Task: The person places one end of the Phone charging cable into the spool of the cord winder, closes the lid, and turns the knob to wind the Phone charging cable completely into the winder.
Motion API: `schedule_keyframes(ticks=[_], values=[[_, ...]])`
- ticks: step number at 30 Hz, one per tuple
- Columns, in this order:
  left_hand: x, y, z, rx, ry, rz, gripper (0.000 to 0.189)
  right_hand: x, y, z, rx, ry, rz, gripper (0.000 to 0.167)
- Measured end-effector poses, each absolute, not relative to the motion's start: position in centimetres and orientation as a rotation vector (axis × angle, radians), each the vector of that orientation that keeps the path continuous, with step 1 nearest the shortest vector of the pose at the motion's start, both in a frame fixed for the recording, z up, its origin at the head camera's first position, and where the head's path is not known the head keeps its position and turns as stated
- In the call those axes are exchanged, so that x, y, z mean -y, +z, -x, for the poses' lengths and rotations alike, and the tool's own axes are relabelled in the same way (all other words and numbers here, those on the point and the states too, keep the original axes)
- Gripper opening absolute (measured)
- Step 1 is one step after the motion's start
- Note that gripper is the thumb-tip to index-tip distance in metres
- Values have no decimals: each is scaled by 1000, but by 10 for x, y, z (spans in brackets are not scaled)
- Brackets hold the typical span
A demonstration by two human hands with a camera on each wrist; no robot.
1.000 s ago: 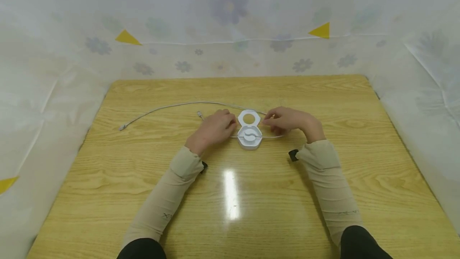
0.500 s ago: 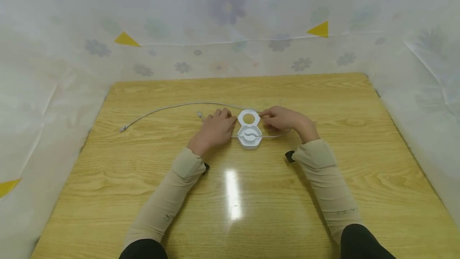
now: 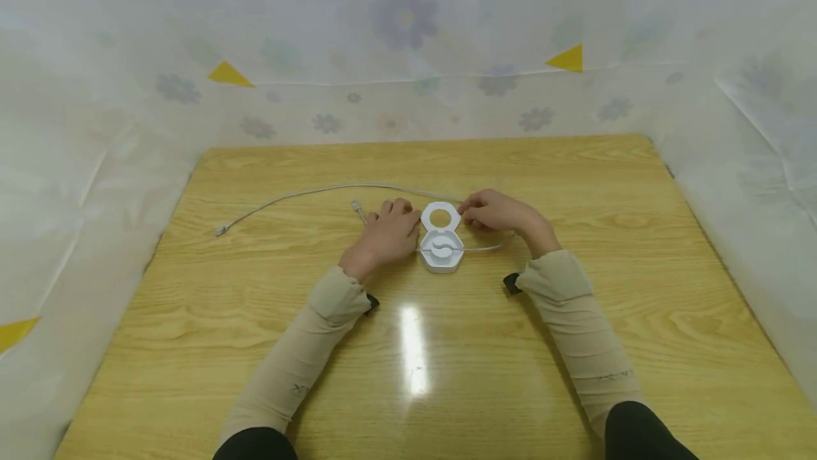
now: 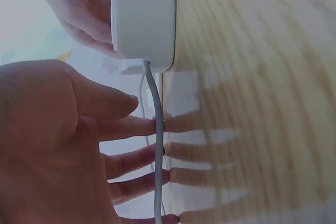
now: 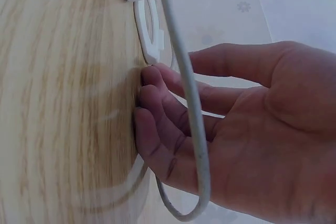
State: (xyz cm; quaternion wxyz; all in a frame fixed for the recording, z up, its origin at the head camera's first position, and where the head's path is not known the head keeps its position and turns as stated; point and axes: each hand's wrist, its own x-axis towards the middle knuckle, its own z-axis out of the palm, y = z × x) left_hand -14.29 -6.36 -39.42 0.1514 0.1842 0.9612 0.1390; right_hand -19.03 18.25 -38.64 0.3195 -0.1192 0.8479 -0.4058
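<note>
A white hexagonal cable winder case (image 3: pixel 442 264) lies unfolded on the table, its ring-shaped lid (image 3: pixel 425 219) folded out on the far side. A thin white cable (image 3: pixel 357 185) runs through the curved channel in its base. My left hand (image 3: pixel 385 237) is at the case's left side, fingers extended with fingertips at the tabletop; the cable (image 4: pixel 157 150) passes in front of them in the left wrist view. My right hand (image 3: pixel 503 214) has loosely bent fingers, the index fingertip right at the lid's edge (image 5: pixel 151 53). The cable (image 5: pixel 193 103) loops in front of its palm.
One cable plug (image 3: pixel 221 230) lies toward the table's left side. Another plug (image 3: pixel 356 206) sits just beyond my left hand. The wooden table (image 3: pixel 447 346) backs onto a white flower-patterned sheet (image 3: pixel 396 113) with yellow triangles.
My right hand has shifted left and come up to the lid's edge. The fingers of my left hand have spread out beside the case. The case has stayed unfolded on the table.
</note>
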Motion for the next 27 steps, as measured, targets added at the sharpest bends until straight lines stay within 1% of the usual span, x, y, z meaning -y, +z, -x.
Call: schedule_keyframes(ticks=[7, 11, 20, 27], values=[[63, -399, 147, -2830, 470, -492, 39, -183, -387, 191, -2316, -959, 298, 34], [63, -398, 148, -2837, 528, -466, 35, -182, -385, 191, -2348, -915, 267, 35], [66, -394, 148, -2709, 668, -469, 42, -182, -385, 193, -2308, -960, 281, 36], [70, -393, 155, -2587, 765, -453, 46, -183, -384, 190, -2255, -1030, 301, 37]])
